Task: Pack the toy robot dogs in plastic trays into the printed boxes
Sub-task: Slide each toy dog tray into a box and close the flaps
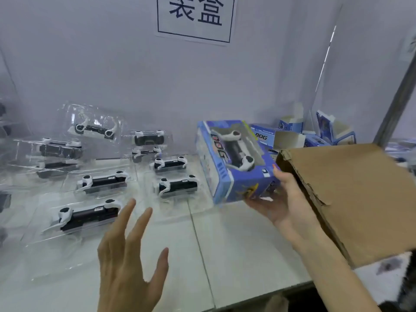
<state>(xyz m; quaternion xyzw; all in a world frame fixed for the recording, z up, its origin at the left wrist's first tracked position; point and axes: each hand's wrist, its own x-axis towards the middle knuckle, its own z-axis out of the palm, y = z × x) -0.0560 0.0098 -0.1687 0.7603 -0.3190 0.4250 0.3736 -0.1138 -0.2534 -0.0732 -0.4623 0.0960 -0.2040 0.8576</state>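
My right hand [284, 200] grips the near end of a blue printed box [234, 161], tilted above the table, with a black-and-white toy robot dog showing through its window. My left hand [128, 262] hovers over the table with straight, spread fingers and holds nothing. Just beyond its fingertips lies a toy dog in a clear plastic tray [87, 216]. Several more trayed dogs lie behind it, such as one in the middle [176, 186] and another further left [102, 181].
A brown cardboard carton flap [355, 199] rises at the right, close to my right hand. Several open blue boxes [290, 134] stand behind it against the white wall. The white table [236, 255] has a seam down its middle and a front edge at lower right.
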